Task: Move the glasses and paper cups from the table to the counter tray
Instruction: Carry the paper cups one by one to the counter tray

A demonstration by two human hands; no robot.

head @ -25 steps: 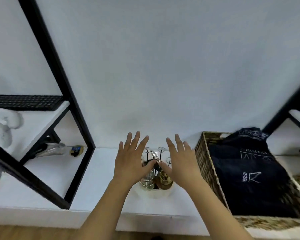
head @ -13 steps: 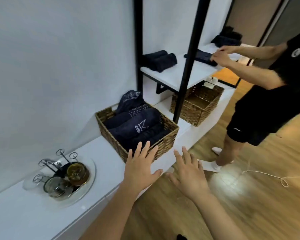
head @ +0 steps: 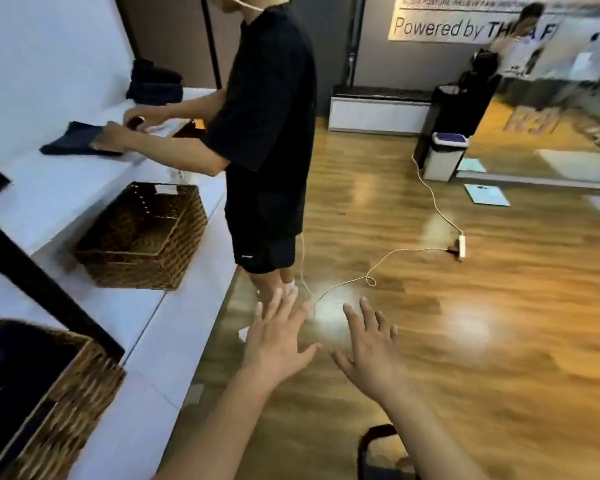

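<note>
While both arms stretch out over the wooden floor (head: 430, 341), the left hand (head: 278, 344) and right hand (head: 371, 351) hang side by side with fingers spread straight, palms down, nothing in either one, thumbs pointing at each other without touching. No glasses, paper cups or tray show up anywhere in this view, so where they sit can't be told from here. Using the empty wicker basket (head: 142, 237) as the landmark: it sits on a white counter (head: 160, 341), well to the left of and beyond the left hand. Nearer than it, in the bottom-left corner, a second wicker basket (head: 59, 410) holds dark folded fabric, with a black frame post (head: 49, 292) slanting between the two. Right of the empty basket stands another person in black shirt and shorts (head: 267, 133), hands on a dark folded cloth (head: 77, 143) on the shelf above and behind it. Far right of it, a white cord (head: 378, 271) runs across the floor to a power strip (head: 460, 247), and a white bin (head: 445, 155) stands further back. Everything is pretty motion-blurred.
</note>
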